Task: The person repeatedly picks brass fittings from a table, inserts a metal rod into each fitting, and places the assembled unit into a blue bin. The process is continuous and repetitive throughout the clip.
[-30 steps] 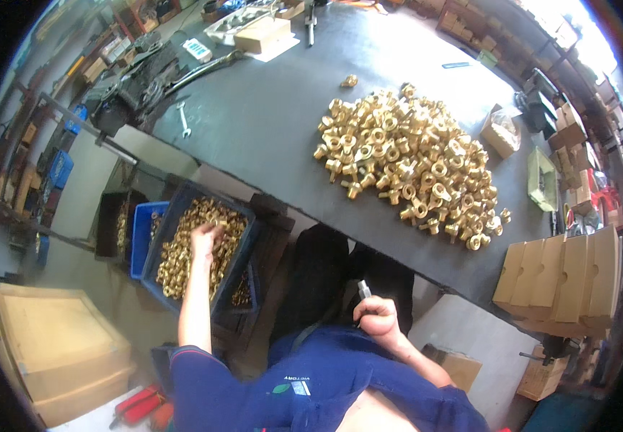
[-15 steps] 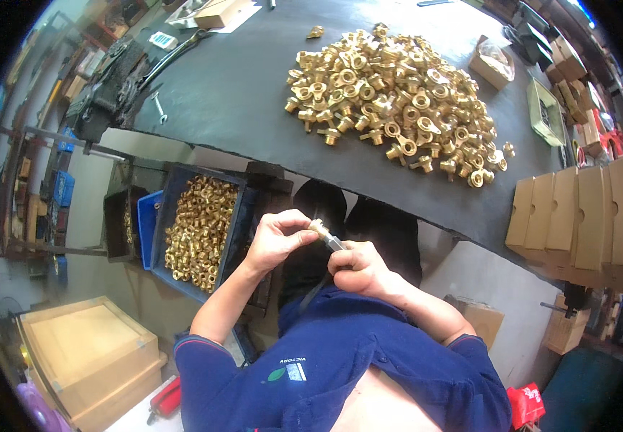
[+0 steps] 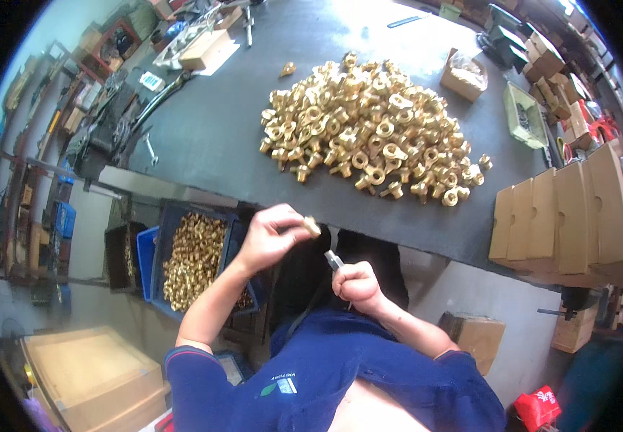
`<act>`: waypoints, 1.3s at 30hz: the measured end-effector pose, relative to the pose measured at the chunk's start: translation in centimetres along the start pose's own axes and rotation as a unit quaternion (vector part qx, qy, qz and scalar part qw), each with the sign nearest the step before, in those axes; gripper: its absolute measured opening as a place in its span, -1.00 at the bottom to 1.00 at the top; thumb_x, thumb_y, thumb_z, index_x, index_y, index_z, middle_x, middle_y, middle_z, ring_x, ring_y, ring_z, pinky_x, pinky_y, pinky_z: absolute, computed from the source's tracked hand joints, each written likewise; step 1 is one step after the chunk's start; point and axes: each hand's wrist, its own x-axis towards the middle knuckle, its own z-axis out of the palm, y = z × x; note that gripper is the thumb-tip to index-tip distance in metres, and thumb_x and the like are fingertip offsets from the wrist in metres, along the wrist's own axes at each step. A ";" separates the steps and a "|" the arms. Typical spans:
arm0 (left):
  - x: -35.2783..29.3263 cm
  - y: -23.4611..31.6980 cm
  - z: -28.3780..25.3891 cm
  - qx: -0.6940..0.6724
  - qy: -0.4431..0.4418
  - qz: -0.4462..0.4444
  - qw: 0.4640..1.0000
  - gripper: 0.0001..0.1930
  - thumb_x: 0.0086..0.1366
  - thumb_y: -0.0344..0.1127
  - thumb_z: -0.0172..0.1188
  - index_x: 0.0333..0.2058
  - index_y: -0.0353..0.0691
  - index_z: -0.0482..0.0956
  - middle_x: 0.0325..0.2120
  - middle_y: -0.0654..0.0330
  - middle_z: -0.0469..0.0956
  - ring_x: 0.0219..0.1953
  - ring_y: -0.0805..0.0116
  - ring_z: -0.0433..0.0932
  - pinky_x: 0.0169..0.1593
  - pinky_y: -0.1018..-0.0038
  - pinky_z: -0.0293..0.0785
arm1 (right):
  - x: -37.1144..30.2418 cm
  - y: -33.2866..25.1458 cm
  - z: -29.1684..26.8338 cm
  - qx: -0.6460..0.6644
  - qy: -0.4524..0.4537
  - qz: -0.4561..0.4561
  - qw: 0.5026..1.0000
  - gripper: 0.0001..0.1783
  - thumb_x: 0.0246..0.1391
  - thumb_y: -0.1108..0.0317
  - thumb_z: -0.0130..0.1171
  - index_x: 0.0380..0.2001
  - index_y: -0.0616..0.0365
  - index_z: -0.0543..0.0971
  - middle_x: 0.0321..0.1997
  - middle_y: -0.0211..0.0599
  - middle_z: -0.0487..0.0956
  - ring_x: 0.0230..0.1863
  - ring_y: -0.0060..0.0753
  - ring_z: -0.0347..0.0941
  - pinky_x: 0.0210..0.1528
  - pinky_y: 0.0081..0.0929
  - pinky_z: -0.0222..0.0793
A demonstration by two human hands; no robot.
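My left hand [image 3: 274, 235] pinches a small brass fitting [image 3: 312, 227] between thumb and fingertips, close to the table's front edge. Lower and to the right, my right hand [image 3: 358, 283] is wrapped round a grey metal tool with a hex-shaped body [image 3: 334, 261]; its tip points up and left. A short gap separates the tool from the fitting. Beyond both hands, a large pile of similar brass fittings [image 3: 376, 129] covers the middle of the dark table [image 3: 203, 144]. One loose fitting [image 3: 288, 69] lies left of the pile's far side.
A blue bin of brass parts [image 3: 195, 263] stands below the table at left. Cardboard boxes [image 3: 563, 216] line the right edge, near a pale green tray [image 3: 525, 115] and a small carton [image 3: 464, 75]. A wrench [image 3: 151, 149] lies at left; a large carton [image 3: 95, 371] sits lower left.
The fitting and the tool were together and are now apart. My left hand has moved slightly left with the fitting, while my right hand and the tool have lowered a little. The view has shifted.
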 end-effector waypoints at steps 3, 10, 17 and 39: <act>6.2 1.0 -1.2 -0.007 0.064 -0.011 0.998 -0.93 -0.01 -0.53 0.23 -0.48 -0.35 0.55 -0.56 0.27 0.46 -0.45 0.55 0.42 -0.36 0.60 0.34 | -1.4 -0.7 -1.3 -0.018 0.060 -0.031 0.998 -0.86 -0.42 0.56 -0.09 -0.72 0.26 0.49 -0.70 -0.47 0.42 -0.61 -0.69 0.22 -0.56 -0.66 0.09; 23.5 2.2 0.4 0.318 0.097 0.167 0.928 -0.80 0.00 -0.24 0.20 -0.57 -0.28 0.54 -0.59 0.03 0.51 -0.52 0.14 0.49 -0.43 0.33 0.37 | -3.4 -1.3 -2.6 -0.002 0.111 -0.034 0.993 -0.90 -0.40 0.53 -0.04 -0.70 0.25 0.47 -0.67 -0.52 0.41 -0.61 -0.71 0.20 -0.57 -0.69 0.07; 31.8 -2.0 3.9 0.298 0.153 0.102 0.937 -0.82 -0.01 -0.32 0.05 -0.44 -0.19 0.58 -0.58 -0.03 0.52 -0.49 0.06 0.54 -0.39 0.23 0.45 | -5.0 -1.4 -2.9 0.026 0.177 -0.052 0.983 -0.88 -0.38 0.56 -0.09 -0.69 0.28 0.47 -0.70 -0.42 0.39 -0.71 -0.67 0.18 -0.67 -0.68 0.04; -17.4 -24.3 -14.0 0.225 0.294 -0.425 0.826 -0.69 0.05 -0.21 0.15 -0.28 -0.29 0.57 -0.34 -0.04 0.56 -0.26 0.16 0.56 -0.14 0.33 0.42 | 0.3 1.0 1.5 -0.091 0.069 0.028 0.993 -0.86 -0.48 0.59 -0.17 -0.72 0.32 0.41 -0.71 -0.28 0.34 -0.78 -0.59 0.13 -0.74 -0.69 0.02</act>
